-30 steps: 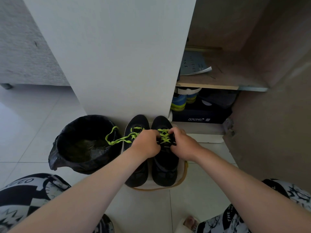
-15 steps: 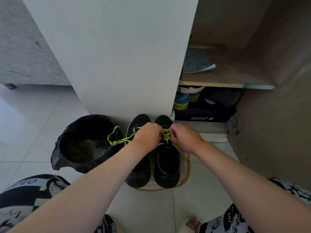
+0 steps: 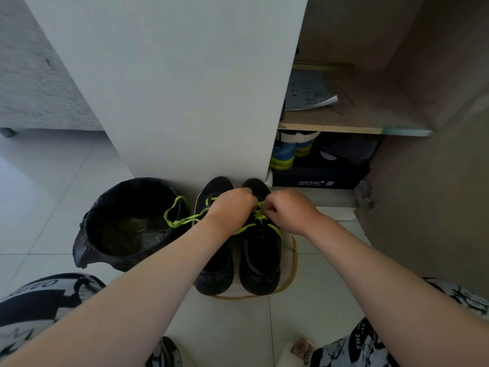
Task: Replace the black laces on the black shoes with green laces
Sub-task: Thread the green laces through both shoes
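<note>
White floor tiles [image 3: 304,308] hold your black shoes [image 3: 260,266] against the cupboard [image 3: 172,88]. Your left hand [image 3: 232,207] and right hand [image 3: 291,210] meet over the right-side shoe, fingers curled and pinching its green lace [image 3: 258,217]. Left of your fingers, the other shoe's loose lace end loops toward the bin [image 3: 105,250].

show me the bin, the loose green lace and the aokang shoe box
bin [image 3: 105,260], head view, front wall of its black liner
green lace [image 3: 182,221], head view, loose strand by the bin
shoe box [image 3: 317,176], head view, printed front face
</note>
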Demonstrator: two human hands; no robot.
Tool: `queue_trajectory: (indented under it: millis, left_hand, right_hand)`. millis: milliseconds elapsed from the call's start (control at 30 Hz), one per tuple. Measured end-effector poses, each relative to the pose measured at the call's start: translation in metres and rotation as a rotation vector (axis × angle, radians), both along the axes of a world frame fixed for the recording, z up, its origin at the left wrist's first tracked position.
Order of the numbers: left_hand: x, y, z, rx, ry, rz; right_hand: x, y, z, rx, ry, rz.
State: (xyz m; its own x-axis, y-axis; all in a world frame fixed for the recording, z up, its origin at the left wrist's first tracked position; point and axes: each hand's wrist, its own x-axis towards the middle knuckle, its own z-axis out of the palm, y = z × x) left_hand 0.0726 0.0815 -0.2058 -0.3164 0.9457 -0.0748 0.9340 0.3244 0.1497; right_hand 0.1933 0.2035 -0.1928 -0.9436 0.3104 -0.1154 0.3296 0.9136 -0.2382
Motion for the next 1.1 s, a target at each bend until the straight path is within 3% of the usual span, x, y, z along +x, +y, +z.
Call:
queue_trajectory:
  millis: [167,300,400,533,733,867,1000,1100]
  left_hand:
    - [-0.002,-0.004,-0.007,0.135,-0.156,0.065]
    - [-0.001,-0.011,-0.010,0.253,-0.268,0.140]
    - [-0.007,-0.010,-0.008,0.163,-0.210,0.102]
    - [-0.002,-0.006,-0.004,0.006,0.036,-0.031]
    - [0.006,0.001,0.001,-0.012,0.187,-0.085]
    - [0.012,-0.002,0.000,0.027,0.169,-0.017]
    - [0.010,-0.004,0.001,0.027,0.113,0.042]
    - [0.006,-0.003,-0.001,0.031,0.022,0.045]
  right_hand:
    - [0.000,-0.012,-0.004,0.052,-0.087,-0.013]
    - [0.004,-0.023,-0.008,0.033,-0.051,-0.070]
    - [0.004,-0.016,-0.010,-0.101,0.001,-0.067]
    - [0.004,-0.007,-0.005,-0.156,0.038,-0.098]
    - [0.000,-0.003,-0.007,-0.191,0.065,-0.131]
    - [0.001,0.005,-0.008,-0.307,0.185,-0.243]
    - [0.001,0.007,-0.010,-0.378,0.190,-0.251]
    - [0.001,0.006,-0.008,-0.181,0.140,-0.134]
